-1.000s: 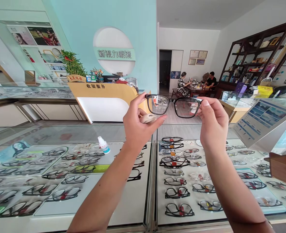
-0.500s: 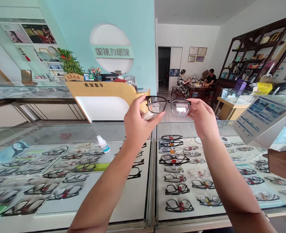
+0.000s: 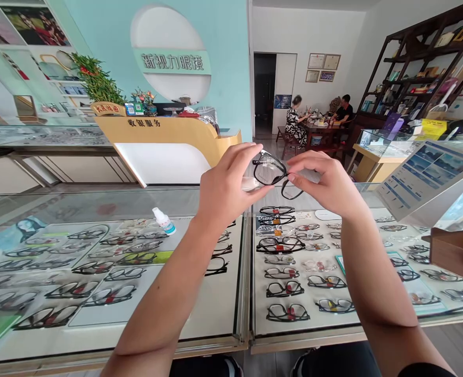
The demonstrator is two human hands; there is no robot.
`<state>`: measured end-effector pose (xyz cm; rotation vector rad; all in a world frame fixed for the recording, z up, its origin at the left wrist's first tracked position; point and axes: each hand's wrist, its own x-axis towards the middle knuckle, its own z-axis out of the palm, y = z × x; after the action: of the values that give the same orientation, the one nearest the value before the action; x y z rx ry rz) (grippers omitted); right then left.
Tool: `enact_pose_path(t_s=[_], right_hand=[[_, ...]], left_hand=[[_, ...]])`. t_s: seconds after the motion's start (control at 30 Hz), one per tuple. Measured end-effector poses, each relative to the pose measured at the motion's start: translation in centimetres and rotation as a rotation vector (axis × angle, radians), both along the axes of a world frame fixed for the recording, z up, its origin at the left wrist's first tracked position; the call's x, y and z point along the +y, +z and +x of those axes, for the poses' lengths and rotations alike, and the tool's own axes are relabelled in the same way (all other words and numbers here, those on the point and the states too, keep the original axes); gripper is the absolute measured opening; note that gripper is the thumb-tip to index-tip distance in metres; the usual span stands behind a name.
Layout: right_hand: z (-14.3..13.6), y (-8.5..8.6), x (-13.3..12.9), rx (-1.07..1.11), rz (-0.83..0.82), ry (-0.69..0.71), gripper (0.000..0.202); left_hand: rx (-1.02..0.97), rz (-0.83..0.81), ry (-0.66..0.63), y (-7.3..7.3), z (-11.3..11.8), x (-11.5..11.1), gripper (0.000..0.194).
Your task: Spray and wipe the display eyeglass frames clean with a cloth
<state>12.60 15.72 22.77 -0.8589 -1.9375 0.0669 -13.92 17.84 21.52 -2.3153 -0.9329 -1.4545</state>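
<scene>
A pair of black-framed glasses [image 3: 269,169] is held up in the air above the glass display counter, tilted down to the right. My left hand [image 3: 231,180] grips its left side, thumb below and fingers above, with a whitish item [image 3: 249,183] partly hidden in the palm. At the bridge, the thumb and fingertips of my right hand [image 3: 326,180] pinch the frame. The right lens hangs lower, partly behind the right fingers.
Rows of glasses [image 3: 287,312] lie inside the glass counter [image 3: 245,314]. A small white bottle [image 3: 164,221] stands at the left, a slanted leaflet stand [image 3: 428,180] at the right. Two people [image 3: 295,123] sit at a table in the back, beyond a yellow reception desk [image 3: 156,133].
The glasses have turned from level to tilted. My right hand has moved from the right temple side to the bridge, and the view has dipped downward.
</scene>
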Motion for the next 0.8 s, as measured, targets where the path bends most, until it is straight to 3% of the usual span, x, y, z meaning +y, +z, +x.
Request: enact_pose_path(t_s=[0.33,0.53,0.8], right_hand=[[0.4,0.5,-0.5,0.083,-0.145,0.230,0.012],[0.0,0.6,-0.6,0.112,-0.170,0.235,0.018],[-0.3,0.2,-0.1,0.176,-0.192,0.258,0.018]], left_hand=[[-0.115,-0.148,-0.168,0.5,-0.5,-0.7,0.077],[-0.217,-0.219,-0.313,-0.1,-0.5,0.4,0.096],[-0.348,-0.343,-0.453,-0.9,0.1,1.6,0.104]])
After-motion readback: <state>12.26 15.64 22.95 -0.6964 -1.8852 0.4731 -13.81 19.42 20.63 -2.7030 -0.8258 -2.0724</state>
